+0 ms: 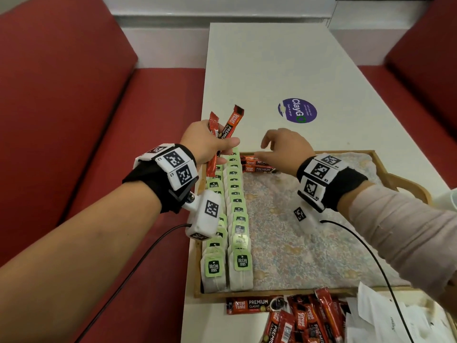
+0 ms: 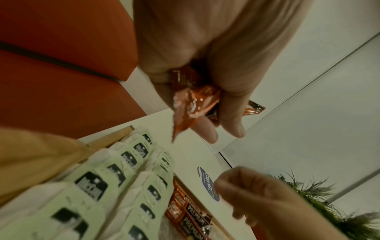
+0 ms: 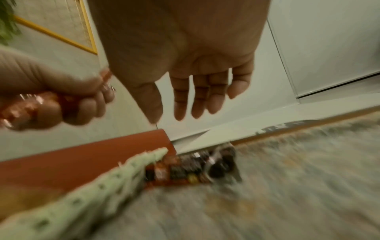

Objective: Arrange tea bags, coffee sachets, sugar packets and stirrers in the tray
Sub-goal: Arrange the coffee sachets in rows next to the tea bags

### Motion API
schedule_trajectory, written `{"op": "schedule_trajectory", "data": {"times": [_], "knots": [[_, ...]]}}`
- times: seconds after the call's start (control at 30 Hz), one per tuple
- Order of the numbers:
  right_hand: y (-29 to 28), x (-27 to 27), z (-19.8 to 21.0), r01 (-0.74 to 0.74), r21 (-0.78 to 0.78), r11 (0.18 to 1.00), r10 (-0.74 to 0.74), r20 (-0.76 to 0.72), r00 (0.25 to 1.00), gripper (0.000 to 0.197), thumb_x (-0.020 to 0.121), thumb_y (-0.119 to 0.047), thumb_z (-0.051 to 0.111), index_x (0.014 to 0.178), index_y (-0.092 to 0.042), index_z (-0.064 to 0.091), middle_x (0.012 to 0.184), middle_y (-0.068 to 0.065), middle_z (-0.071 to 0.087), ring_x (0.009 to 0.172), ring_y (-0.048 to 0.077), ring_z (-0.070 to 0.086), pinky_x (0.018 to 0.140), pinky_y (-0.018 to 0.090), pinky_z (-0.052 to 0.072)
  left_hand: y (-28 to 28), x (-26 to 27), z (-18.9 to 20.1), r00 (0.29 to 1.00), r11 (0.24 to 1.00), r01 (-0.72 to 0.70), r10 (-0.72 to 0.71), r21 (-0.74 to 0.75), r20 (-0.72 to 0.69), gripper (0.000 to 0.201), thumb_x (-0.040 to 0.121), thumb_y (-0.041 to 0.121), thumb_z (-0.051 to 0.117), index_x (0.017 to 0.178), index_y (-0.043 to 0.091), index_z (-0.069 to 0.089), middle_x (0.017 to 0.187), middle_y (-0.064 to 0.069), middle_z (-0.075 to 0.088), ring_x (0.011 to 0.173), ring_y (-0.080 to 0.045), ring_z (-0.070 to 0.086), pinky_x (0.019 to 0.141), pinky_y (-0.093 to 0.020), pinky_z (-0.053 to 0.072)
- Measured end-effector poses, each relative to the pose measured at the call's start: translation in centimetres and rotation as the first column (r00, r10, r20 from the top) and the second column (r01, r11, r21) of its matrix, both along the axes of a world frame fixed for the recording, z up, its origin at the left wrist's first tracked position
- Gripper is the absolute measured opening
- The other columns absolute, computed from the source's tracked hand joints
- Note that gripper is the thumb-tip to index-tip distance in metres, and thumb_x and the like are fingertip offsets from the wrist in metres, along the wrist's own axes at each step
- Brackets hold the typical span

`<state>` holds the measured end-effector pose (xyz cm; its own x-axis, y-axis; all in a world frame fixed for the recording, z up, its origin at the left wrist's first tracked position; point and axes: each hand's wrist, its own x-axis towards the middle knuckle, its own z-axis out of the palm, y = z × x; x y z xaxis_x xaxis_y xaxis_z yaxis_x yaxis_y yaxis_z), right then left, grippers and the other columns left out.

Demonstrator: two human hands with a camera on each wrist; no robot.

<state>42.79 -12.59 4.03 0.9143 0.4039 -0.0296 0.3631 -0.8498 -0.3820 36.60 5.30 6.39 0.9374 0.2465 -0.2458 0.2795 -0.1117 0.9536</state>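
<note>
My left hand [image 1: 210, 142] grips a bunch of red coffee sachets [image 1: 228, 126] above the tray's far left corner; the sachets [image 2: 191, 104] show crumpled between its fingers. My right hand [image 1: 284, 149] hovers open over the far edge of the wooden tray [image 1: 272, 292], fingers straight [image 3: 197, 100] and holding nothing. Two red coffee sachets [image 1: 257, 164] lie flat in the tray's far end, just below that hand. Two long rows of green-tagged tea bags [image 1: 236, 209] fill the tray's left side.
The tray is lined with a floral cloth [image 1: 296, 243]. A heap of loose coffee sachets [image 1: 296, 315] and white paper packets [image 1: 385, 318] lies on the white table [image 1: 272, 70] near me. A purple sticker [image 1: 297, 110] sits beyond the tray. Red benches [image 1: 86, 120] flank the table.
</note>
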Motion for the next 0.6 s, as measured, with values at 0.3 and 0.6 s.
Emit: {"op": "schedule_trajectory", "data": {"times": [0.3, 0.6], "knots": [[2.6, -2.5, 4.3, -0.070, 0.475, 0.877, 0.143, -0.119, 0.982, 0.028, 0.086, -0.047, 0.062, 0.079, -0.020, 0.063, 0.075, -0.004, 0.066, 0.068, 0.011, 0.059, 0.069, 0.030, 0.048, -1.1, -0.5, 0.3, 0.996, 0.980, 0.044, -0.058, 0.193, 0.067, 0.031, 0.063, 0.014, 0.085, 0.088, 0.014, 0.065, 0.089, -0.006, 0.072, 0.079, -0.020, 0.071, 0.060, -0.033, 0.058], [1.7, -1.1, 4.7, 0.069, 0.569, 0.819, 0.093, -0.250, 0.964, 0.009, 0.093, -0.011, 0.054, 0.102, -0.010, 0.052, 0.098, 0.009, 0.069, 0.082, 0.019, 0.067, 0.074, 0.025, 0.054, -0.8, -0.7, 1.2, 0.992, 0.991, 0.015, -0.031, 0.131, 0.123, 0.029, 0.072, 0.015, 0.081, 0.084, 0.016, 0.055, 0.079, -0.002, 0.064, 0.072, -0.016, 0.070, 0.054, -0.028, 0.055]]}}
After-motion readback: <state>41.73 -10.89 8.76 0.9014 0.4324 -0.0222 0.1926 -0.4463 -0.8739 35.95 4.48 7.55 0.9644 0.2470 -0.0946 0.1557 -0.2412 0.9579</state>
